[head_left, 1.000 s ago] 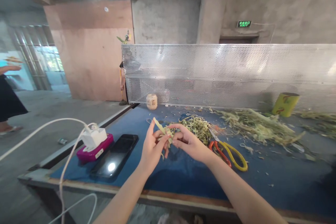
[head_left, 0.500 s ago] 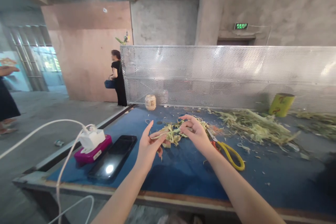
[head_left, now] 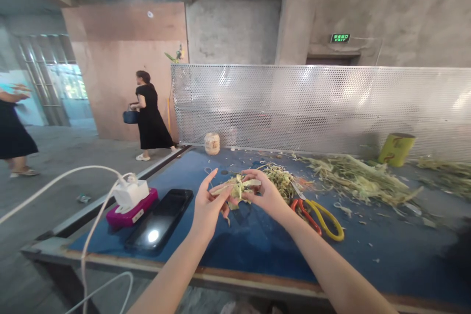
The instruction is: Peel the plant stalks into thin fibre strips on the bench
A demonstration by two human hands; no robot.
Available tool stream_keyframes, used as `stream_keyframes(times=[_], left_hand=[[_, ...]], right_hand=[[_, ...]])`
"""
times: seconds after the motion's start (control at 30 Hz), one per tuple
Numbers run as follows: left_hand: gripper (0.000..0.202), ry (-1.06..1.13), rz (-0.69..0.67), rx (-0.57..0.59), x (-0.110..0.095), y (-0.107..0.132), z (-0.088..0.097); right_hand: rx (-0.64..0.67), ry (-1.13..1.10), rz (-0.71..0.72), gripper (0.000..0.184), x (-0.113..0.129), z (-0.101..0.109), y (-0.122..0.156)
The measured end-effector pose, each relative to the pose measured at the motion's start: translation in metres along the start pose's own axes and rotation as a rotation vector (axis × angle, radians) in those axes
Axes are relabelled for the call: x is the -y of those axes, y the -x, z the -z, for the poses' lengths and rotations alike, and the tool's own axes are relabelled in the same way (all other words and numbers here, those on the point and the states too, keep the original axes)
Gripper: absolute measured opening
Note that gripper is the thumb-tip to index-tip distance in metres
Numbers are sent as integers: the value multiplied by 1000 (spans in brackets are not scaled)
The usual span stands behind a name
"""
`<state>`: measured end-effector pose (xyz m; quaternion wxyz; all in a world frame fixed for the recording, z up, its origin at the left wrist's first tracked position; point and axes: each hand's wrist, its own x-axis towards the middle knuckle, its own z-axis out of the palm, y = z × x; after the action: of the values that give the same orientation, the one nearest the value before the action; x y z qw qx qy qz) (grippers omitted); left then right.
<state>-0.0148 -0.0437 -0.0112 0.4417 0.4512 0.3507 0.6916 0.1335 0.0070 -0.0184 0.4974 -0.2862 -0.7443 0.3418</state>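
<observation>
Left hand: gripping the left part of a small bundle of pale green dry strips, thumb on the near side, fingertips partly hidden behind. Right hand: fingers and thumb curled about the right end of the same bundle; exact fingertip contact hard to see. The bundle lies between the two hands, above the blue table, near its front edge, with a band of strip around its middle.

Just behind the right hand: a pile of tangled scraps. Beside the right wrist: scissors, one handle red-orange, the other yellow. Farther right: a larger heap of long strips, with a yellow can behind it. Far side of table: a pale roll, near the perforated metal screen.

Left of the left hand: a black phone lying flat; next to it, a magenta power strip carrying a white adapter. On the floor beyond: a person in black, holding a blue bag.
</observation>
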Motion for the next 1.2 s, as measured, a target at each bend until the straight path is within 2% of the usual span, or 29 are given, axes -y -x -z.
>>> stream_keyframes(times=[0.1, 0.2, 0.23, 0.33, 0.43, 0.53, 0.6, 0.67, 0.77, 0.83, 0.9, 0.97, 1.03, 1.1, 1.2], left_hand=[[74, -1, -2, 15, -1, 0, -1], [72, -4, -24, 22, -1, 1, -1], [71, -8, -30, 26, -2, 2, -1], [69, -32, -36, 23, -2, 2, 0], [67, -46, -43, -23, -2, 2, 0], [65, -56, -46, -123, -1, -1, 1], [65, -55, -39, -201, -1, -3, 2], [66, -49, -41, -259, -2, -3, 2], [65, -57, -74, -295, -5, -2, 2], [63, -79, -105, -279, -5, 0, 1], [59, -121, -124, -198, -3, 3, 0], [55, -185, -128, -55, 0, 6, -1], [54, -254, -134, 61, 5, 8, -1], [52, -299, -155, 96, 8, 10, -1], [50, -344, -191, 92, 8, 12, -1]], right_hand=[[-11, 18, 80, 27, 6, 1, 1], [-111, -18, 158, 6, 13, 7, 1], [-153, -48, 160, 5, 13, 9, 0], [-246, -177, 94, 9, 12, 15, -1], [-234, -355, 69, 8, 11, 16, -1], [-131, -500, 94, 28, 15, 11, -1], [-116, -506, 85, 44, 15, 7, -2], [-165, -389, 49, 52, 11, 4, -3], [-211, 19, 11, 50, 1, 1, -2], [-105, 299, 56, 36, -3, -1, 0], [16, 468, 120, 19, 0, -2, 3], [43, 538, 149, 17, 6, -2, 6], [-10, 571, 159, 27, 13, -1, 9], [-44, 592, 183, 34, 17, 2, 10], [-45, 571, 203, 32, 17, 6, 10]])
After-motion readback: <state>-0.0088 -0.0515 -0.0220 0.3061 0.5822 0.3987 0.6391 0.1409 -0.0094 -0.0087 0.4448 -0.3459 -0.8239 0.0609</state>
